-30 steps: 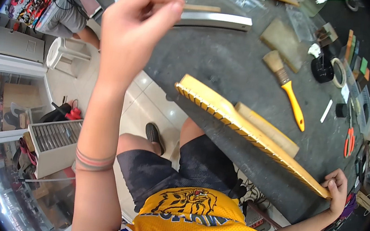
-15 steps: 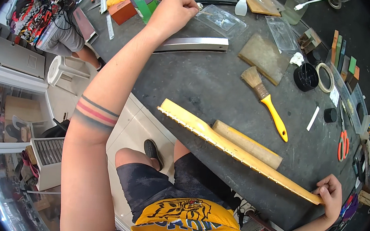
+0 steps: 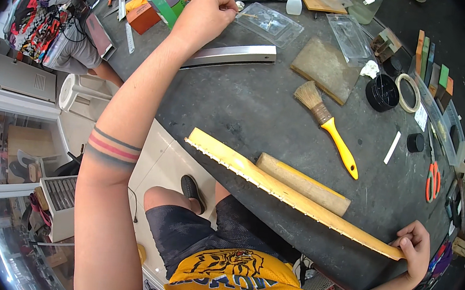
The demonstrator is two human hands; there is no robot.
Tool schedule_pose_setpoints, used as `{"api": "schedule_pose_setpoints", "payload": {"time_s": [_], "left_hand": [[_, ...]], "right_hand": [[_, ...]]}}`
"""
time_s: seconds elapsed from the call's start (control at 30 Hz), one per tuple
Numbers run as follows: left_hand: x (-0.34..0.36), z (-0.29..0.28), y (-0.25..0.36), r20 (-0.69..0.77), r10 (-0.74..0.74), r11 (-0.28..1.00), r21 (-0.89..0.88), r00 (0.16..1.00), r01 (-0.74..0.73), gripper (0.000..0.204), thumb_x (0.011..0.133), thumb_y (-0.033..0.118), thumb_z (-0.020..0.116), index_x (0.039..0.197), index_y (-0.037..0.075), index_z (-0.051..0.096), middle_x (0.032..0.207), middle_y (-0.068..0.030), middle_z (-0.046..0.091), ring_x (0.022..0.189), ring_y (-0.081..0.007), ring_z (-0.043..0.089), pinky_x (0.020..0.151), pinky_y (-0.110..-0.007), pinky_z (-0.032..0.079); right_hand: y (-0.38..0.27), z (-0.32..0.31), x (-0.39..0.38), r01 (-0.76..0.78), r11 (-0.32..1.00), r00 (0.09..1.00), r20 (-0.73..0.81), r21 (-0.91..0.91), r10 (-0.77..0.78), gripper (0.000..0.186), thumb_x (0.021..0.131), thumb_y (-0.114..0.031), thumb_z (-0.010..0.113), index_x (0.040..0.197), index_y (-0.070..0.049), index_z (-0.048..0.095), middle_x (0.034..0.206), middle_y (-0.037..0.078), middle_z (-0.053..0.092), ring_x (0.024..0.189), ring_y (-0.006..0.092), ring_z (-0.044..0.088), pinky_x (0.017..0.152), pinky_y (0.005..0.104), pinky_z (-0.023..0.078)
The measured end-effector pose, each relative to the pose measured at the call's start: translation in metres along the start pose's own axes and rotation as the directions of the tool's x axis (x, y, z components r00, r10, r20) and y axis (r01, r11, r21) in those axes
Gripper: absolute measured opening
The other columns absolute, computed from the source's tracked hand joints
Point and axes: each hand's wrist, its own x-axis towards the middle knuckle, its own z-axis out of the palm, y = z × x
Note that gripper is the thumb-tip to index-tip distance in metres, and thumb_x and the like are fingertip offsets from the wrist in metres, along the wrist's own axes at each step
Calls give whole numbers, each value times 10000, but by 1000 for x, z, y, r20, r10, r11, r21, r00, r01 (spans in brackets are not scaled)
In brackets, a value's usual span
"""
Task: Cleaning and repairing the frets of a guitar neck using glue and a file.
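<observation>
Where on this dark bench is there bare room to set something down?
One bare patch of bench lies between the metal bar, brush and long yellow piece; another between the brush, tan block and scissors. It's crowded around the clear tray and right of the scissors.

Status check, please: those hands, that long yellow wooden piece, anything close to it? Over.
Left hand: pinching thin stick by clear plastic tray. Right hand: gripping right end of wooden piece. Tan block alongside it, brush beyond.
</observation>
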Motion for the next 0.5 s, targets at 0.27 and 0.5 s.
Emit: {"api": "schedule_pose_setpoints", "payload": {"time_s": [0.27,0.5], "left_hand": [[-6,5,9,-22,3,998,70,1000,-1,265,1001,197,704,1133,-7,808,982,-154,822,908,-271,770,874,-381,589],[-5,7,5,7,-72,994,-76,997,73,283,1022,224,702,1130,-10,818,954,-113,813,884,-218,741,850,-376,578]], "right_hand": [[-1,2,-1,0,1000,1000,-24,-8,-1,526,958,-417,875,1059,31,618,759,95,734,711,184,771,704,292,625],[-1,2,-1,2,1000,1000,-11,-20,-2,526,958,-419,877,1060,27,617,762,95,740,713,176,771,698,292,621]]}}
